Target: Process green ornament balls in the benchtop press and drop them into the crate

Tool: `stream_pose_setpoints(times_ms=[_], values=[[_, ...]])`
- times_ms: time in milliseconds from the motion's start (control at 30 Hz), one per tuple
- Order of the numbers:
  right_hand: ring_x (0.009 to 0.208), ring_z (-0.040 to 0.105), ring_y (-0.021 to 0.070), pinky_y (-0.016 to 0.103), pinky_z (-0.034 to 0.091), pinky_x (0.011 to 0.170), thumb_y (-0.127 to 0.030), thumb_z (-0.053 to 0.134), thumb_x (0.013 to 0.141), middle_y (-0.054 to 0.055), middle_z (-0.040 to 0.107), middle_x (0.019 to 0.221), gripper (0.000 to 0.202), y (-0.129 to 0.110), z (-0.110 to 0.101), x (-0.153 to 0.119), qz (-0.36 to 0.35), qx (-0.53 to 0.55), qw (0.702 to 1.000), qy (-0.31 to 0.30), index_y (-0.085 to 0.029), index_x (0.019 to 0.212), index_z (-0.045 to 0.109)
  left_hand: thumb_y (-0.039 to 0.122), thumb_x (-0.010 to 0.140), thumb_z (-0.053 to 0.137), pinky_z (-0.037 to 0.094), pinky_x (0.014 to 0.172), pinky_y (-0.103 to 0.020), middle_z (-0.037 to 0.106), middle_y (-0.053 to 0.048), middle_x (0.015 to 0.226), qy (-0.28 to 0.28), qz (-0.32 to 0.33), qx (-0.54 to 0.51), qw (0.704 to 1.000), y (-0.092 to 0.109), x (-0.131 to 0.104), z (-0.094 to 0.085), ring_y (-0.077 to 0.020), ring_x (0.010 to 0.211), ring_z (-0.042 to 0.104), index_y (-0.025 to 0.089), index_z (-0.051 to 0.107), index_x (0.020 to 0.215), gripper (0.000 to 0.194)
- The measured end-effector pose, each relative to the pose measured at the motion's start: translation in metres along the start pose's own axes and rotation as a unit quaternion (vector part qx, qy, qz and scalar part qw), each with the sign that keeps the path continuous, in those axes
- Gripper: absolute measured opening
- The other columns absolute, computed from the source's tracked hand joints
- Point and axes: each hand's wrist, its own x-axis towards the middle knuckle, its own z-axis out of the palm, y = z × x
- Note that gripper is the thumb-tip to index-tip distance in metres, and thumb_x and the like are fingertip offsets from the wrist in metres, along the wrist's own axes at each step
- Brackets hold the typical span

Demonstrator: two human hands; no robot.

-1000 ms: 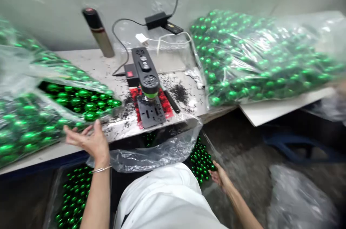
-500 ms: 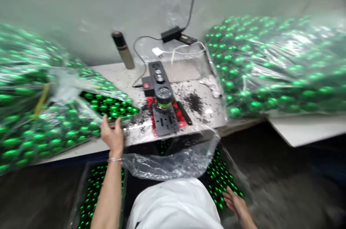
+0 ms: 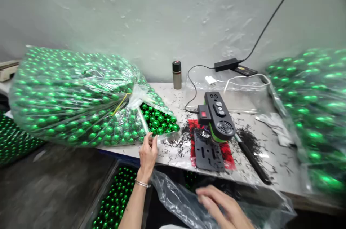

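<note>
My left hand (image 3: 148,153) is at the front edge of the white table (image 3: 173,153), by the opening of a big clear bag (image 3: 81,102) full of shiny green balls. Its thumb and forefinger point up at the bag's lip, slightly apart, with nothing visible between them. My right hand (image 3: 220,205) is low in front of the table, above a sheet of clear plastic (image 3: 175,194); its fingers are stretched out and hold nothing I can see. Between the bags stands a black device (image 3: 219,115) over a slotted black plate (image 3: 208,151) on a red mat (image 3: 229,157).
Beside the device lie a black-handled tool (image 3: 254,162), dark shavings (image 3: 247,139) and a white glove (image 3: 275,126). A bottle (image 3: 177,75) and a power adapter (image 3: 225,64) are at the back. Another bag of green balls (image 3: 313,113) is right; a bin of balls (image 3: 116,196) sits below.
The view has turned left, so the table things appear farther right. My right hand has come up from the bin of green balls at the lower right toward the table. My left hand stays by the bag opening.
</note>
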Motion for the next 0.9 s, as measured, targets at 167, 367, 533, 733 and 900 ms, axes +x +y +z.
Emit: stream_pose_setpoints(times_ms=[167, 367, 533, 733, 900], values=[[0.12, 0.058, 0.0281, 0.053, 0.046, 0.107, -0.034, 0.047, 0.094, 0.011, 0.066, 0.12, 0.035, -0.027, 0.061, 0.105, -0.204, -0.102, 0.971, 0.069, -0.028, 0.125, 0.062, 0.041, 0.098, 0.046, 0.053, 0.06, -0.027, 0.067, -0.005, 0.077, -0.002, 0.011, -0.002, 1.0, -0.005, -0.006, -0.002, -0.0156, 0.061, 0.065, 0.014, 0.06, 0.111, 0.033], [0.132, 0.046, 0.0311, 0.063, 0.04, 0.11, -0.026, 0.038, 0.096, 0.016, 0.055, 0.136, 0.039, 0.002, 0.097, 0.18, -0.249, -0.171, 0.943, 0.142, -0.021, 0.13, 0.057, 0.036, 0.099, 0.045, 0.055, 0.065, -0.028, 0.068, -0.007, 0.082, -0.01, 0.017, -0.012, 1.0, -0.009, -0.013, 0.001, -0.0159, 0.065, 0.066, 0.015, 0.061, 0.113, 0.03], [0.134, 0.046, 0.0289, 0.061, 0.042, 0.111, -0.022, 0.035, 0.096, 0.015, 0.054, 0.137, 0.042, 0.012, 0.1, 0.188, -0.271, -0.163, 0.939, 0.138, -0.021, 0.133, 0.054, 0.035, 0.099, 0.045, 0.056, 0.066, -0.028, 0.069, -0.007, 0.085, -0.009, 0.005, -0.025, 1.0, -0.007, -0.014, 0.001, -0.0156, 0.067, 0.067, 0.016, 0.062, 0.113, 0.029], [0.138, 0.043, 0.0276, 0.059, 0.042, 0.113, -0.016, 0.032, 0.095, 0.015, 0.049, 0.143, 0.047, 0.019, 0.099, 0.173, -0.267, -0.147, 0.942, 0.143, -0.022, 0.138, 0.049, 0.026, 0.098, 0.047, 0.056, 0.079, -0.031, 0.07, -0.011, 0.104, 0.033, 0.07, -0.008, 0.997, 0.0, 0.01, 0.007, -0.0192, 0.09, 0.068, 0.017, 0.063, 0.112, 0.023], [0.14, 0.042, 0.0282, 0.06, 0.041, 0.113, -0.018, 0.038, 0.095, 0.012, 0.048, 0.146, 0.045, 0.016, 0.097, 0.136, -0.25, -0.125, 0.95, 0.136, -0.026, 0.137, 0.051, 0.018, 0.094, 0.047, 0.049, 0.087, -0.044, 0.069, -0.012, 0.115, -0.069, 0.129, 0.128, 0.981, -0.002, 0.045, 0.015, -0.0285, 0.104, 0.062, 0.019, 0.064, 0.118, 0.03]])
